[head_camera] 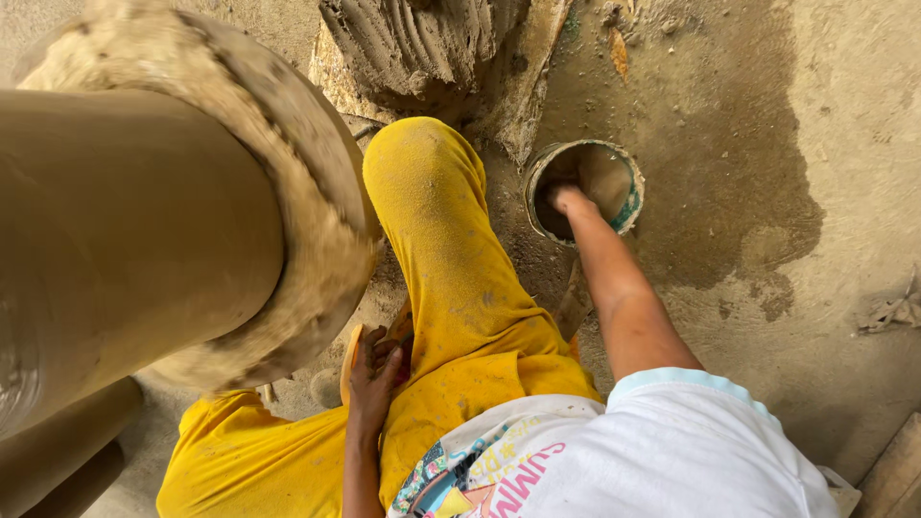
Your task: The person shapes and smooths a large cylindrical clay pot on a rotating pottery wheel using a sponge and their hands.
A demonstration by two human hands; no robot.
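Observation:
My right hand (pixel 568 200) reaches down into a small round bucket (pixel 629 187) of muddy water on the floor; its fingers are hidden in the water. My left hand (pixel 372 369) rests between my thighs, fingers curled on a flat orange tool (pixel 349 362) against my yellow trousers (pixel 451 259). A large wet clay pot (pixel 134 221) with a thick, rough rim (pixel 317 192) stands right in front of my left knee.
A heap of raked grey clay (pixel 422 43) lies on a board beyond my knee. The concrete floor (pixel 825 144) shows a dark wet patch around the bucket. A wooden plank edge (pixel 897 470) sits at the lower right.

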